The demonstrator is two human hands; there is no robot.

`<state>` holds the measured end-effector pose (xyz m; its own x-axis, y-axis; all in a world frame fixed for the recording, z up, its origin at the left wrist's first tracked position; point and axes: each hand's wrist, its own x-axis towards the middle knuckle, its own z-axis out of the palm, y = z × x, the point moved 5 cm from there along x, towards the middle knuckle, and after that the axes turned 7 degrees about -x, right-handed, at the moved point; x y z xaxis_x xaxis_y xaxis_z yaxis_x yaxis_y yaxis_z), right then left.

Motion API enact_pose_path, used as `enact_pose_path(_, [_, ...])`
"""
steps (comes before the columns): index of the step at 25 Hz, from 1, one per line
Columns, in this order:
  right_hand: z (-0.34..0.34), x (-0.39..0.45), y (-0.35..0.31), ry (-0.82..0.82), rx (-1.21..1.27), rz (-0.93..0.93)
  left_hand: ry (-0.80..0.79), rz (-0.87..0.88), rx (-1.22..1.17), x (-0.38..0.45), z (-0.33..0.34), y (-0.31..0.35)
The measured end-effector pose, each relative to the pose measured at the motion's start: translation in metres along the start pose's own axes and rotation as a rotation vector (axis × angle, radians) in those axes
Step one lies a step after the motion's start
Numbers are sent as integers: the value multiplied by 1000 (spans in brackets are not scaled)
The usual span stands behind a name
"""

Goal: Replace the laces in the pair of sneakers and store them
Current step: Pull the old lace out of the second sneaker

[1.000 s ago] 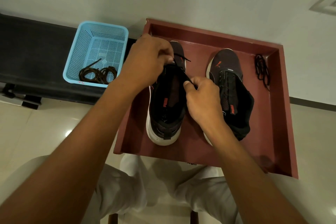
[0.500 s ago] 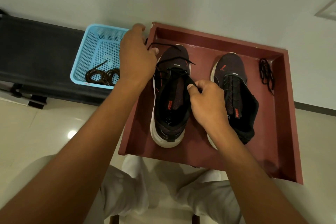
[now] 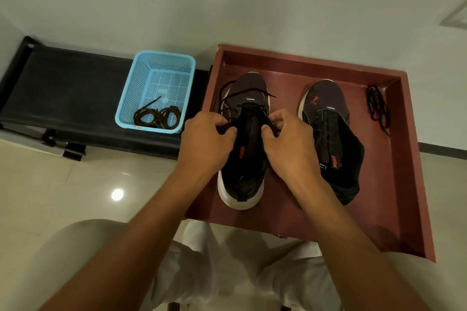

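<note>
Both hands hide the left sneaker's [image 3: 246, 139] eyelets, so lace routing there cannot be made out. Left hand [image 3: 207, 141] and right hand [image 3: 288, 142] curl fingers on its black lace [image 3: 242, 94] (ends trailing over the toe). Sneakers stand in the tray [image 3: 394, 184]; another lace [image 3: 377, 107] lies beside the right sneaker [image 3: 328, 134].

The sneakers [image 3: 246, 139] show matt dark knit cloth over smooth white rubbery soles, the red tray [image 3: 394, 184] looks like painted wood with a dull sheen, the blue basket [image 3: 131, 98] is perforated plastic, and the floor [image 3: 75, 189] is glossy tile.
</note>
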<state>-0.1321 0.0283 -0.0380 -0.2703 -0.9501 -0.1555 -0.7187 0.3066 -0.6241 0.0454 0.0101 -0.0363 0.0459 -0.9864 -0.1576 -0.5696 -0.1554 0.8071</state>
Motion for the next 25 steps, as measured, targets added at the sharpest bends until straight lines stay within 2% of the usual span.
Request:
enact_pose_path(4, [-1, 3, 5, -19, 25, 27, -14, -214, -297, 1, 1, -14])
enact_pose_path(6, [-1, 5, 2, 0, -9, -7, -15, -257, -365, 1, 3, -16])
enact_pose_path(9, [0, 6, -18, 57, -153, -259, -10, -231, -359, 0, 5, -15])
enact_pose_path(12, [10, 8, -36, 7, -279, -449, -12, -200, -343, 1, 5, -17])
enact_pose_path(15, [16, 15, -40, -43, -369, -448, -16, -195, -343, 2, 6, -18])
enact_pose_path(25, [16, 26, -50, -38, -542, -469, -29, -202, -353, 6, 12, -24])
